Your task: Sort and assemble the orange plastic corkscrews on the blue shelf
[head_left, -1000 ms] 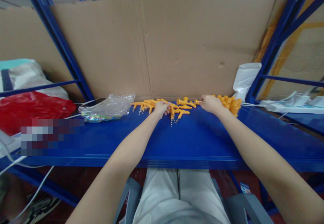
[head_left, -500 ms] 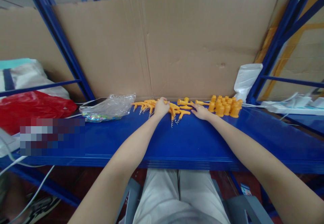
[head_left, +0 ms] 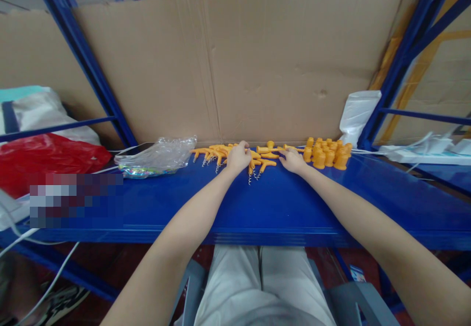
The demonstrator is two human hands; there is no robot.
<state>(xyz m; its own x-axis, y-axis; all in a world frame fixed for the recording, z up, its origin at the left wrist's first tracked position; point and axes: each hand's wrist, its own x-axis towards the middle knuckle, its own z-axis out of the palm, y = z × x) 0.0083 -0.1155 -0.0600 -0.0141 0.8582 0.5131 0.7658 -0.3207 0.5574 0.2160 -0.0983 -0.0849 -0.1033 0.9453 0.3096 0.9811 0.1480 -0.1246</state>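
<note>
Shelf (head_left: 257, 213), blue metal, one, front edge nearest. Corkscrews (head_left: 267, 163), orange-handled, several, heaped left of centre toward the back edge; spirals of some point toward the front edge. Likely fault: spirals catch one another, so lifting one could drag its neighbours; a point could prick a fingertip. Right hand (head_left: 293, 160), just right of the heap, fingers slightly parted; cannot tell whether they pinch anything. Left hand (head_left: 239, 156), over the heap's right part, fingers bent down; grip hidden, cannot tell whether a handle is held. Caps (head_left: 318, 160), orange, many, upright and close-set, right of centre toward the back edge; a knock from the right wrist could topple one into the next. Tube (head_left: 291, 147), orange, lying on its side beyond the right hand; could roll if nudged. Clear bag (head_left: 162, 151), crumpled, toward the back left corner, near the heap; loose film could snag on a spiral. Cardboard panel (head_left: 257, 70), upright along the back edge; pieces pushed rearward could jam against it.
</note>
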